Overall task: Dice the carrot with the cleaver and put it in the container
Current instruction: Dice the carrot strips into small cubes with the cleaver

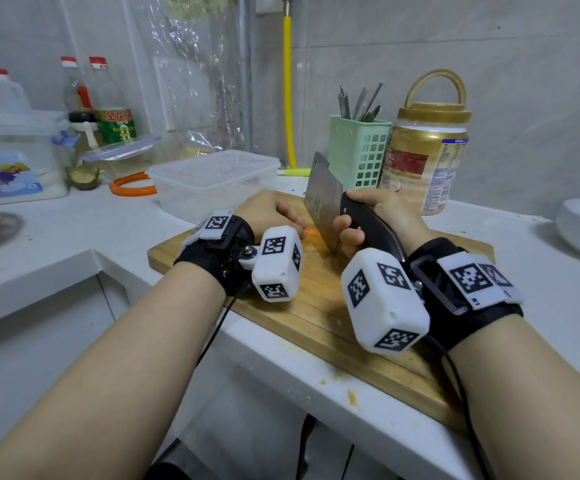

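Carrot [310,232]: small orange end visible on cutting board [316,306], mostly hidden under left hand [269,209], touching cleaver [323,202] blade. Left hand curled over carrot, pinning it down. Right hand [368,216] wrapped round black handle, blade upright, edge at board beside left fingertips. Step in hand, judged: dicing under way, cut in progress. Next move calls for left fingers kept clear of edge, carrot fed toward blade. Container [212,181]: clear plastic, open, just beyond board; contents unclear. Green utensil basket [358,150] and gold-lidded jar [427,157] behind.
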